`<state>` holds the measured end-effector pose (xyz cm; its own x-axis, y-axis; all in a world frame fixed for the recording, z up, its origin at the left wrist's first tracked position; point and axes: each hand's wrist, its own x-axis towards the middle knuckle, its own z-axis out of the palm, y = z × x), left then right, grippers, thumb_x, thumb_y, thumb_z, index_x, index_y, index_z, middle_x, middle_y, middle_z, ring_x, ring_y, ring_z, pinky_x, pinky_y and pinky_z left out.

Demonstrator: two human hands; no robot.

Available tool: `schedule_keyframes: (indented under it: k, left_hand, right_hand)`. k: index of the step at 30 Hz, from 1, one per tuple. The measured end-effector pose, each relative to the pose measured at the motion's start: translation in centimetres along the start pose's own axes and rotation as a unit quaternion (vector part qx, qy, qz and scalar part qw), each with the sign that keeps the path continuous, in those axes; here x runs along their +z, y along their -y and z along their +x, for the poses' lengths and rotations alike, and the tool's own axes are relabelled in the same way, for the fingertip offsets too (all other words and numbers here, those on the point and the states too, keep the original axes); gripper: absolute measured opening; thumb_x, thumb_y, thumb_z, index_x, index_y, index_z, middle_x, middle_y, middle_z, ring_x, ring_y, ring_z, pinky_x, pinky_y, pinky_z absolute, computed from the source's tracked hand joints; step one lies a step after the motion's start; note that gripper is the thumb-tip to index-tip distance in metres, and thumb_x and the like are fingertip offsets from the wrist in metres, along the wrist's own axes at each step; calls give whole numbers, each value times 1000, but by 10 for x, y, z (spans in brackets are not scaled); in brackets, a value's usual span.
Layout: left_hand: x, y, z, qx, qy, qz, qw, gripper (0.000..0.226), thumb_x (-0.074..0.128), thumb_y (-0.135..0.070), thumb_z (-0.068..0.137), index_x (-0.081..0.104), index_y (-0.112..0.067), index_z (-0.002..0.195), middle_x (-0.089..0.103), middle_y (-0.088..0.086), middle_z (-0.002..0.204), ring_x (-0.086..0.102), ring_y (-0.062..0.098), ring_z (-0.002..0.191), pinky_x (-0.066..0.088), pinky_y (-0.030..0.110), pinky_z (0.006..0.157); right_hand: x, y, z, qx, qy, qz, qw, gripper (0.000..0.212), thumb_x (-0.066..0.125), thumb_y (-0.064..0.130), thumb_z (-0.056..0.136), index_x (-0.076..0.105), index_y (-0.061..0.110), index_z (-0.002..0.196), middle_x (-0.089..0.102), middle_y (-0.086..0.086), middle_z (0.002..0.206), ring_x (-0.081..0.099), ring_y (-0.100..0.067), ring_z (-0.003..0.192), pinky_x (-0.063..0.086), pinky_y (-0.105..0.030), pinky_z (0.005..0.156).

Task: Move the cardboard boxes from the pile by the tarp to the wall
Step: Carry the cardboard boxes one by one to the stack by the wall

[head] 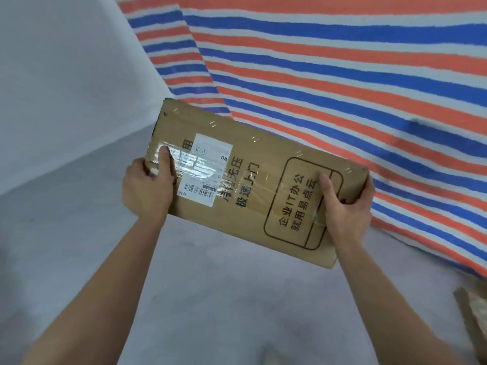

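1. The left hand (146, 189) is clamping the left end of the cardboard box (250, 180). Its thumb (164, 154) is lying on the taped top face, and its fingers are wrapping under the edge, out of sight.
2. The right hand (345, 206) is gripping the right end, with its thumb pressing on the printed face and its fingers curling over the far edge.
3. The box is hanging flat between the two hands, off the grey floor (224, 299), with its broad face turned up and a white shipping label (204, 175) sitting just beside the left thumb.
4. Behind it, the striped tarp (342, 75) is spreading to the right and the pale wall (66, 75) is standing to the left.
5. More cardboard (474, 320) is lying at the lower right edge.
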<state>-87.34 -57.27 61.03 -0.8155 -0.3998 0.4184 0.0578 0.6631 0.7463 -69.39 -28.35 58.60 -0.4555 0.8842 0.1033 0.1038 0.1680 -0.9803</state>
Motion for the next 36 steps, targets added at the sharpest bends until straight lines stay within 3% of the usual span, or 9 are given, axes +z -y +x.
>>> schedule_keyframes:
  k: [3, 7, 12, 18, 26, 32, 36]
  left_hand:
    - [22, 36, 53, -32, -25, 19, 999, 72, 37, -83, 83, 61, -17, 100, 66, 6, 102, 62, 32, 99, 47, 42, 84]
    - [18, 80, 134, -79, -75, 68, 992, 69, 39, -80, 84, 61, -17, 99, 66, 7, 103, 61, 34, 101, 44, 40, 83]
    - [-41, 144, 225, -150, -156, 113, 970, 71, 38, -82, 82, 59, -16, 98, 67, 5, 102, 62, 32, 99, 46, 40, 81]
    - [-119, 244, 291, -213, -287, 148, 922, 70, 38, -80, 86, 54, -12, 90, 64, 9, 96, 60, 35, 95, 38, 40, 74]
    - [-181, 366, 414, -239, -328, 143, 903, 71, 36, -81, 85, 51, -12, 83, 62, 6, 86, 57, 32, 85, 36, 36, 69]
    - [-172, 422, 523, -234, -318, 143, 907, 72, 35, -84, 84, 53, -14, 86, 62, 4, 87, 58, 28, 84, 38, 36, 69]
    - [-146, 458, 601, -242, -302, 148, 910, 71, 36, -84, 84, 52, -15, 85, 63, 3, 87, 58, 26, 84, 40, 37, 70]
  right_hand:
    - [93, -1, 29, 8, 46, 17, 999, 93, 74, 70, 72, 36, 34, 149, 53, 21, 127, 51, -6, 121, 40, -35, 108]
    - [225, 17, 49, 17, 131, 23, 991, 77, 73, 72, 73, 47, 38, 137, 58, 27, 112, 54, -3, 110, 45, -38, 105]
    - [374, 65, 19, -26, 245, 30, 969, 74, 72, 65, 78, 47, 34, 140, 54, 35, 100, 53, 2, 103, 40, -25, 94]
    - [532, 111, -70, -89, 356, 47, 929, 79, 72, 68, 76, 45, 32, 142, 55, 28, 109, 52, 0, 106, 39, -24, 93]
    - [712, 163, -179, -132, 401, 49, 905, 76, 70, 70, 76, 49, 31, 137, 53, 34, 100, 53, 9, 91, 37, -14, 81]
    - [824, 178, -200, -116, 390, 45, 912, 77, 70, 72, 75, 49, 32, 138, 53, 36, 98, 55, -2, 102, 41, -27, 91]
    - [914, 178, -200, -97, 391, 47, 914, 80, 69, 72, 75, 49, 30, 140, 58, 25, 105, 56, -5, 101, 42, -28, 92]
